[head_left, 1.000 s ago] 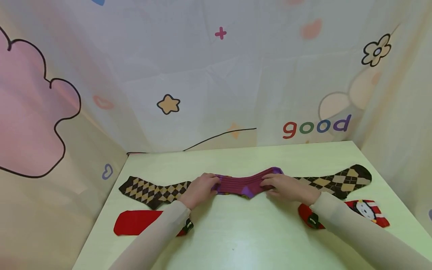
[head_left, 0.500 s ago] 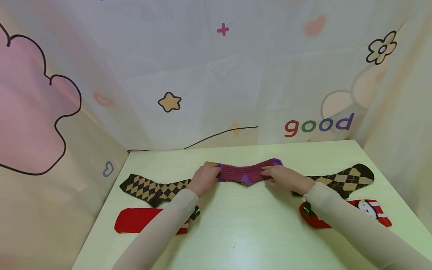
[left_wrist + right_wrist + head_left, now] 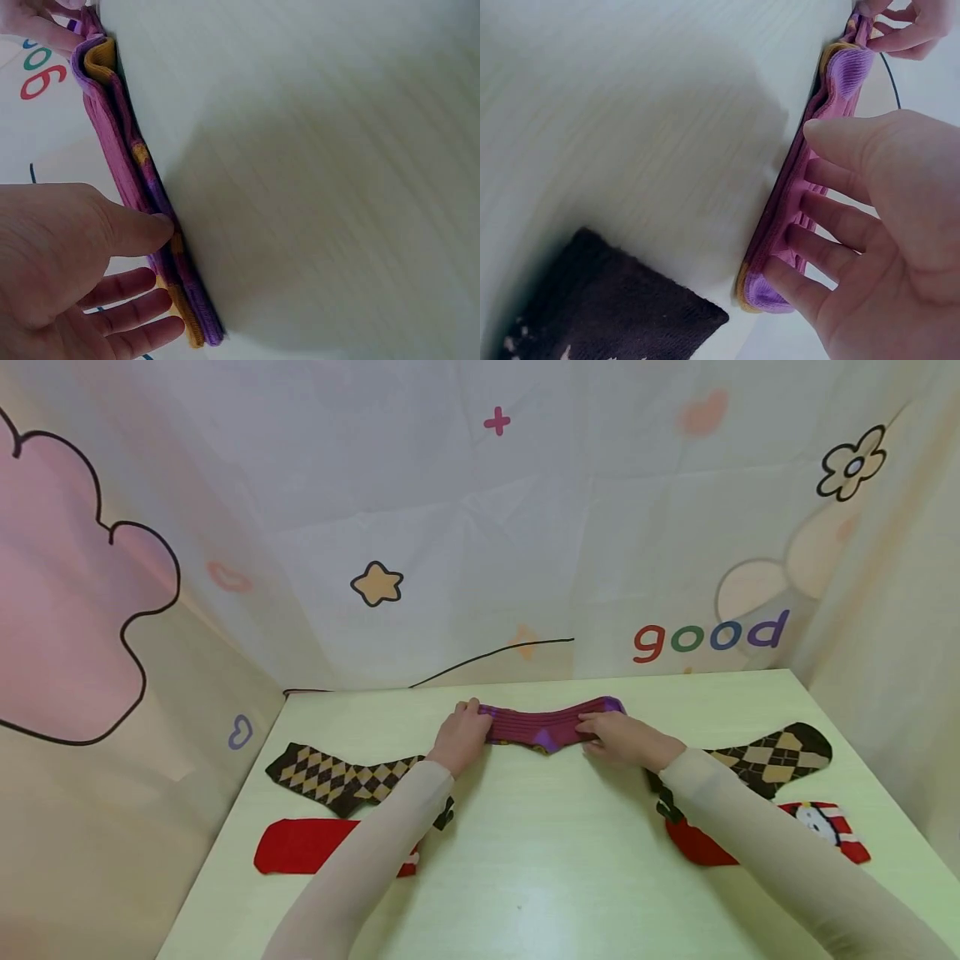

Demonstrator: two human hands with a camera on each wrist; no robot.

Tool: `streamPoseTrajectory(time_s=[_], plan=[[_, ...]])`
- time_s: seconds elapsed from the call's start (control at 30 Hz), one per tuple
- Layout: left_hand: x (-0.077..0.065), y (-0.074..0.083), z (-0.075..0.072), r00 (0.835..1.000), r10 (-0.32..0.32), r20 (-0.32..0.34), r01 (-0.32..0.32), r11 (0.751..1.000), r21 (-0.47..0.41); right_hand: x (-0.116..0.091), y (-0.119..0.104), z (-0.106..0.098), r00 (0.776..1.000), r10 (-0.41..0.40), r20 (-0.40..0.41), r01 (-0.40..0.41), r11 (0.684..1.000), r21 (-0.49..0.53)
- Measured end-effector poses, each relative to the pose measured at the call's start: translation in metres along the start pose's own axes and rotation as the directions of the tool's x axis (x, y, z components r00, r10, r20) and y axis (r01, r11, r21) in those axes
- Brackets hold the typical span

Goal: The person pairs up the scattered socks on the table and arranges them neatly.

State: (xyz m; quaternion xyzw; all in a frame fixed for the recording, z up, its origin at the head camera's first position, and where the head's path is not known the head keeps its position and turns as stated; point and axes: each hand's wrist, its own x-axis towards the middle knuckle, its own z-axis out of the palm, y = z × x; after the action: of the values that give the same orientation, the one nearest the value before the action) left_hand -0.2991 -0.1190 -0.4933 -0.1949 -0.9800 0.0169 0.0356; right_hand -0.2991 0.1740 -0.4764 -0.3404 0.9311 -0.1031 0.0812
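Note:
A magenta ribbed sock (image 3: 525,724) with purple toe and heel lies flat at the far middle of the table, over another layer with yellow and purple parts. My left hand (image 3: 460,737) is at its left end. In the left wrist view the thumb (image 3: 154,232) presses the near edge, and the other fingers extend fairly straight toward the sock. At the opposite end my right hand (image 3: 618,737) touches it. Its fingers (image 3: 836,221) rest spread on the ribbed top, with the thumb (image 3: 836,139) at the near edge.
An argyle sock (image 3: 330,777) and a red sock (image 3: 303,846) lie left, partly under my left forearm. Another argyle sock (image 3: 783,760) and a red sock with a white cartoon face (image 3: 851,835) lie right. A printed curtain (image 3: 450,527) stands behind the table's back edge.
Both hands have moved the magenta sock away from me across the table, toward the back edge. The argyle and red socks have stayed in place.

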Motion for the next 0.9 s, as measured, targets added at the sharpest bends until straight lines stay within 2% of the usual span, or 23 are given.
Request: streamPoseTrajectory(time_s=[0.37, 0.63, 0.77, 0.9], plan=[[0.013, -0.003, -0.004, 0.997, -0.072, 0.002, 0.072, 0.992, -0.107, 0.014, 0.014, 0.0, 0.998, -0.009, -0.06, 0.01, 1.0, 0.024], [0.021, -0.003, -0.002, 0.992, -0.122, -0.04, 0.117, 0.986, -0.119, 0.025, 0.022, 0.001, 0.998, 0.02, -0.052, -0.018, 0.999, 0.027], [0.023, 0.0, -0.002, 0.991, -0.135, -0.003, 0.133, 0.984, -0.12, 0.028, 0.026, 0.002, 0.998, 0.057, -0.038, -0.055, 0.998, 0.042], [0.024, 0.001, -0.003, 0.988, -0.148, 0.05, 0.154, 0.98, -0.125, 0.033, 0.03, 0.001, 0.997, 0.056, -0.047, -0.054, 0.998, 0.043]])
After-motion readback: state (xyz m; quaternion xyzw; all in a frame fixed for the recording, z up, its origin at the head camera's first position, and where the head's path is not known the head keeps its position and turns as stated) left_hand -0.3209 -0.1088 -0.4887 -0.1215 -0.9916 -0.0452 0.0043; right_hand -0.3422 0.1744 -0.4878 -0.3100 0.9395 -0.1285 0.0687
